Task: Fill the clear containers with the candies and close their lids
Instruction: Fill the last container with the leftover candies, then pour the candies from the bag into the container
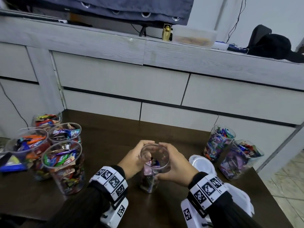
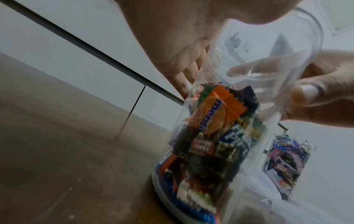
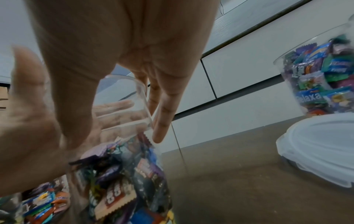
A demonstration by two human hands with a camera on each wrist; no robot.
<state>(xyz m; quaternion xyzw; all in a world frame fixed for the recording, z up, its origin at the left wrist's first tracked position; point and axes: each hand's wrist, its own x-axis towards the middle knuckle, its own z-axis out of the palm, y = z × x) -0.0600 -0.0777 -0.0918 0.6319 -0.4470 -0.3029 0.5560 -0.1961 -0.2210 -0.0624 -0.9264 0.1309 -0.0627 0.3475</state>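
A clear container [image 1: 148,183], lidless and about half full of wrapped candies [image 1: 153,162], stands upright on the dark table near the front middle. My left hand [image 1: 134,159] wraps its upper left side and my right hand [image 1: 176,163] wraps its upper right side, fingers curled round the rim. In the left wrist view the candies [image 2: 214,121] fill the lower half of the container and my right hand's fingers [image 2: 316,87] press the far wall. In the right wrist view my right hand [image 3: 114,45] lies along the container [image 3: 134,174].
Several open containers heaped with candies [image 1: 62,162] crowd the table's left side. Two more full ones [image 1: 218,142] [image 1: 240,158] stand at the right. White lids [image 1: 200,163] lie stacked beside my right wrist. Grey drawers [image 1: 125,83] rise behind the brown table [image 1: 123,132].
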